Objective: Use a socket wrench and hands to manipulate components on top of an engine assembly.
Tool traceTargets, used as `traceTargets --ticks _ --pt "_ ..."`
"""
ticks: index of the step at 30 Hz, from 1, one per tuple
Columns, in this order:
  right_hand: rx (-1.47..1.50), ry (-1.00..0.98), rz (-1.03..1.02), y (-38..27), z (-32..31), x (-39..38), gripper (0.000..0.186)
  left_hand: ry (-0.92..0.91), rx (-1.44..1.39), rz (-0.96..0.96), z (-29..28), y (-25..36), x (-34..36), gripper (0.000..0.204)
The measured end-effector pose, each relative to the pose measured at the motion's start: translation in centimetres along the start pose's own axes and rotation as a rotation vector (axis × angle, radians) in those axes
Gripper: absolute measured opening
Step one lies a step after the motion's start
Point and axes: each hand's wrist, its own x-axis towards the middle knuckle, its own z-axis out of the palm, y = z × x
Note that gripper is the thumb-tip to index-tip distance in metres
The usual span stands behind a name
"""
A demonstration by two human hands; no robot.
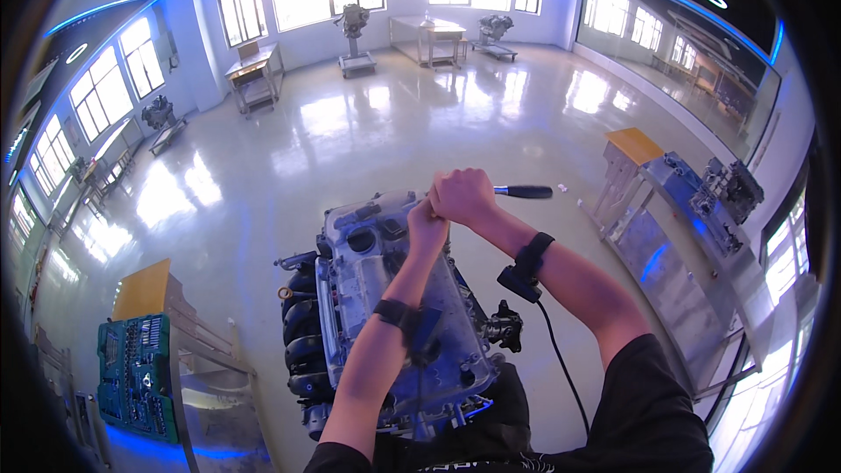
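A car engine (399, 315) stands in front of me, with a grey translucent-looking top cover and black curved intake pipes on its left. Over its far right corner, my right hand (464, 196) is closed around a ratchet wrench. The wrench's black handle (529, 192) and a bit of bright shaft stick out to the right of the fist. Just below and left, touching the right hand, my left hand (427, 225) has its fingers closed. What it grips is hidden, as is the wrench's head. Both forearms wear black straps.
A green socket set case (137, 377) lies open on a bench (200, 359) at the lower left. Engine parts (701, 193) rest on a metal bench (666, 254) at the right. A black cable (561, 359) hangs from my right arm strap. More engines on stands and tables line the far walls.
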Motion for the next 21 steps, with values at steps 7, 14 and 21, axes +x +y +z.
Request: traceTargets --ticks 7,14,21 --pt "0.166 0.296 -0.410 4.6 2.3 -0.4 0.017 -0.200 -0.027 -0.012 0.0 0.5 0.2 0.007" --pt "0.076 0.101 -0.062 2.6 0.9 -0.7 0.019 -0.169 -0.044 -0.098 0.7 1.2 -0.6 0.010" --pt "0.046 0.046 0.099 2.2 1.0 -1.0 0.020 -0.219 -0.269 -0.162 1.5 2.1 -1.2 0.004"
